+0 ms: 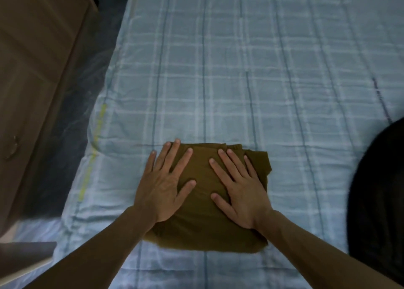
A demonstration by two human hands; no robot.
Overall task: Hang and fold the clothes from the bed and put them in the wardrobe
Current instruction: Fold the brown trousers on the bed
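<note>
1. Two bare hands lie palm down on a folded olive-brown garment (203,229), seen from above by the person wearing the camera.
2. The left hand (162,188) is flat with its fingers spread. It presses on the garment's left part, and its outer fingers reach past the cloth's left edge onto the bed cover.
3. The right hand (240,190) is also flat with its fingers spread wide. It presses on the right half of the garment, with the fingertips near the far edge.
4. The thumbs point toward each other and do not touch.
5. The garment is folded into a rough rectangle. It rests on the bed (240,81) in the near part, closer to the bed's left edge, and a loose corner sticks out at its far right.
6. The bed has a pale blue checked cover with darker stripes running away from the viewer.
7. A black cloth (378,201) lies on the bed at the right edge of the view, apart from the garment.
8. A brown wooden cabinet (32,81) stands left of the bed, across a strip of dark floor (87,70).
</note>
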